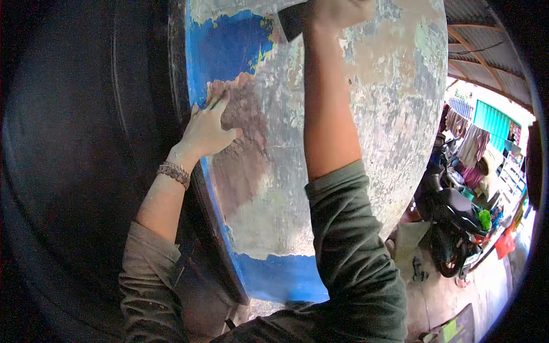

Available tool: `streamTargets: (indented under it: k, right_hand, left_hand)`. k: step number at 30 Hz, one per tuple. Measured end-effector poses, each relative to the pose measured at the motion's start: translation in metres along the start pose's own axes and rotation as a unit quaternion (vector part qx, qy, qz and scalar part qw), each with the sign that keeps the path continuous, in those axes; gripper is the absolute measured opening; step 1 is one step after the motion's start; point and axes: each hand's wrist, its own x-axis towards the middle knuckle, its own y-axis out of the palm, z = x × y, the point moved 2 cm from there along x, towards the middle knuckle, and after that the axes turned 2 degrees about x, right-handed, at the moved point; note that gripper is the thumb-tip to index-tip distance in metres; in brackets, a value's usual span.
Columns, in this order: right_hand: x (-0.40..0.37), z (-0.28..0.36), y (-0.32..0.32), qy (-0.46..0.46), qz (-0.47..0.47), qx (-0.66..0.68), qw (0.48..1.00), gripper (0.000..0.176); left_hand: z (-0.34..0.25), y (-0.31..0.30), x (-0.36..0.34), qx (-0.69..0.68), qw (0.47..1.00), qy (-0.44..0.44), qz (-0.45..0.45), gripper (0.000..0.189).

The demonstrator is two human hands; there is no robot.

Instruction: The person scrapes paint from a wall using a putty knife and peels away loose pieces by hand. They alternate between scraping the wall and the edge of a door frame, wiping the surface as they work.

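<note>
A large curved panel (286,188) fills the middle, its surface patchy grey, white and brown with areas of blue paint (229,46) at the upper left and along the bottom. My left hand (209,128) rests against its left side with the fingers spread, holding nothing. At the top edge of the view, my right hand (340,12) is closed round a dark flat-bladed tool (293,22), which lies close to the panel just right of the upper blue patch. Part of the right hand is cut off by the frame.
A dark curved wall (74,143) stands close on the left. Beyond the panel on the right are a parked motorcycle (457,208), hanging clothes (473,143) and a corrugated roof (486,43). Pale floor (434,303) shows at the lower right.
</note>
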Motion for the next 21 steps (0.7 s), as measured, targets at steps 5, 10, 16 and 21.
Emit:
streamTargets:
  k: [5, 10, 16, 21]
  right_hand:
    - [-0.003, -0.012, -0.017, 0.097, 0.115, 0.042, 0.988, 0.022]
    - [-0.021, 0.066, -0.109, 0.467, 0.043, 0.18, 0.865, 0.036]
    - [-0.058, 0.134, -0.245, 0.57, 0.062, 0.089, 0.815, 0.033]
    - [-0.005, 0.193, -0.351, 0.703, 0.33, -0.11, 0.62, 0.031]
  left_hand:
    - [-0.005, 0.005, -0.003, -0.113, 0.991, 0.013, -0.073, 0.071]
    - [-0.051, 0.043, -0.032, -0.529, 0.841, -0.049, -0.102, 0.057]
    - [-0.114, 0.082, -0.08, -0.808, 0.56, -0.18, -0.036, 0.035]
    - [-0.108, 0.102, -0.124, -0.724, 0.642, -0.249, -0.043, 0.022]
